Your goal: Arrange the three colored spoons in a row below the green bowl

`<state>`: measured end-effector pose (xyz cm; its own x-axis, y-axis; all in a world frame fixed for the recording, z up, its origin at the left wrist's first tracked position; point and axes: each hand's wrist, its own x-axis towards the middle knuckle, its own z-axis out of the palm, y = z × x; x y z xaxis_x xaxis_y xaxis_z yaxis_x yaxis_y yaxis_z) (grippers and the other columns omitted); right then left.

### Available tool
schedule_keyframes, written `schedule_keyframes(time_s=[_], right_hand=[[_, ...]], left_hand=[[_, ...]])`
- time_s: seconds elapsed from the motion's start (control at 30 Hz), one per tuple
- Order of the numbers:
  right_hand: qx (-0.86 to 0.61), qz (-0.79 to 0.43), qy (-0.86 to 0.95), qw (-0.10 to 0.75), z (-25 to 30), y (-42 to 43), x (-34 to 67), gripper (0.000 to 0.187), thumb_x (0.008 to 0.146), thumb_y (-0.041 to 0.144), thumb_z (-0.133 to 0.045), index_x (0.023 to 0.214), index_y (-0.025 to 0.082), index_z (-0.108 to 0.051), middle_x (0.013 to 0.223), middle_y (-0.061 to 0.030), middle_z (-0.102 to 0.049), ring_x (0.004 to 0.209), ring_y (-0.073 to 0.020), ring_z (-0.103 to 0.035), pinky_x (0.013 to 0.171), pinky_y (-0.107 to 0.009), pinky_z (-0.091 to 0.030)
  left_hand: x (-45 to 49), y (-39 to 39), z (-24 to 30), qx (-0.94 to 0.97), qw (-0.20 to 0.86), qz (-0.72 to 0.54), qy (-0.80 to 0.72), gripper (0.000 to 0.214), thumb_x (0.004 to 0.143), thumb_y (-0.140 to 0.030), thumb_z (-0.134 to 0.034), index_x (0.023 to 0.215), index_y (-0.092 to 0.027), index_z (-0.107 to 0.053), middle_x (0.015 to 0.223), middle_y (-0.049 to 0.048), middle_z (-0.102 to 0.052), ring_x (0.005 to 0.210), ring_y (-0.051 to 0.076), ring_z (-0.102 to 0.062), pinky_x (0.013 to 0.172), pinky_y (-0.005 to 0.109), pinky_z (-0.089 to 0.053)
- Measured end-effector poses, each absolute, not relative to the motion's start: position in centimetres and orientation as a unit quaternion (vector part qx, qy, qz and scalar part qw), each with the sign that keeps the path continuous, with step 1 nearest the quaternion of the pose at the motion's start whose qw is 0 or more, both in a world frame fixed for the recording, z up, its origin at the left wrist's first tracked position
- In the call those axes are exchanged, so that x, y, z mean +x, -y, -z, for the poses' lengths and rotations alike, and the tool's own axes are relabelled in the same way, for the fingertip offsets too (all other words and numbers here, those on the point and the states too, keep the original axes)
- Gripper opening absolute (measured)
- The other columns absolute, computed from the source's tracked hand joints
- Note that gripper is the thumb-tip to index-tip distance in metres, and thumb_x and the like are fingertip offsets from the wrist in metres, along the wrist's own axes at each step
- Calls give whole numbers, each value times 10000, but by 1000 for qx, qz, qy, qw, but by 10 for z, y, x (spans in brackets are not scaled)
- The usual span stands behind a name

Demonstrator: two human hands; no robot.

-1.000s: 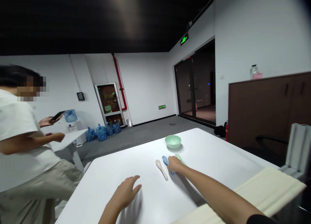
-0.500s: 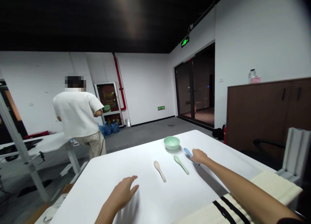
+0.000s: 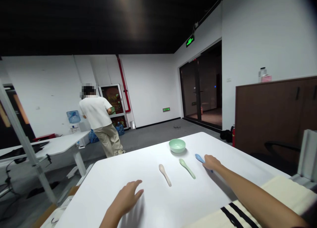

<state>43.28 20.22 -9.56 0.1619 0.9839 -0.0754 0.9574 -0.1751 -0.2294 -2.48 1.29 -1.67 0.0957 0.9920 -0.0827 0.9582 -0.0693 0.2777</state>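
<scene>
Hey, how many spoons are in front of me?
3: beige spoon at left, green spoon in the middle, blue spoon at right, partly covered by the right hand.

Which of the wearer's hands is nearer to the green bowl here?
Right. The right hand, at the blue spoon, is right of the green bowl and nearer the wearer; the left hand is farther off, toward the near left.

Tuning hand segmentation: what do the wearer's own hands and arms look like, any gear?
Left hand and right hand: ungloved, no rings, watches or bracelets visible. Forearms: uncovered, no cables or markings seen.
</scene>
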Motion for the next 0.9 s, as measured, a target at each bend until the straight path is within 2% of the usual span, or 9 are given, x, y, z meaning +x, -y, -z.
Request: schedule_keyframes(time_s=[0.17, 0.37, 0.5, 0.57, 0.7, 0.8, 0.9], right_hand=[[-765, -104, 631, 74, 96, -203, 434, 322, 777, 291, -624, 1053, 137, -682, 1147, -197, -673, 1016, -315, -659, 692, -347, -441], [-764, -75, 632, 105, 67, -199, 419, 403, 872, 476, -527, 1033, 146, -694, 1140, -207, -674, 1025, -322, -657, 752, -369, -449], [-724, -56, 674, 137, 35, -187, 397, 526, 904, 556, -447, 1177, 148, -639, 1178, -203, -660, 1086, -318, -626, 838, -389, -443], [-688, -50, 706, 160, 26, -176, 384, 591, 904, 579, -435, 1316, 175, -560, 1297, -193, -605, 1181, -321, -574, 918, -416, -418], [-650, -36, 734, 192, 33, -153, 362, 699, 911, 620, -377, 1484, 221, -394, 1551, -179, -353, 1373, -346, -395, 1054, -495, -315], [-635, -49, 750, 178, 46, -142, 353, 740, 900, 640, -381, 1520, 239, -337, 1580, -171, -301, 1424, -340, -322, 1096, -510, -262], [-632, -55, 755, 167, 52, -138, 353, 746, 899, 629, -385, 1524, 224, -332, 1580, -184, -294, 1431, -337, -313, 1105, -521, -244]], left_hand=[[-25, -12, 18, 730, 132, -77, -666, 568, 901, -539, -417, 1387, -264, -520, 1405, 63, -577, 1297, 271, -510, 1066, 397, -397], [-24, -9, 15, 732, 125, -78, -665, 555, 905, -507, -419, 1386, -250, -520, 1396, 67, -584, 1280, 269, -523, 1055, 386, -400], [-22, -7, 12, 738, 122, -70, -660, 552, 915, -492, -406, 1391, -236, -516, 1391, 79, -585, 1271, 262, -530, 1051, 381, -401], [-21, -7, 12, 738, 119, -70, -660, 555, 916, -496, -403, 1395, -236, -513, 1390, 82, -585, 1273, 264, -528, 1051, 386, -401], [-24, -11, 17, 735, 118, -76, -663, 556, 908, -520, -413, 1388, -260, -517, 1393, 69, -584, 1287, 268, -516, 1050, 396, -402], [-26, -13, 21, 737, 121, -85, -660, 551, 901, -530, -422, 1374, -267, -530, 1377, 65, -598, 1276, 278, -525, 1047, 402, -405], [-26, -13, 20, 738, 119, -87, -659, 555, 901, -526, -419, 1374, -258, -531, 1383, 71, -594, 1279, 284, -521, 1055, 409, -399]])
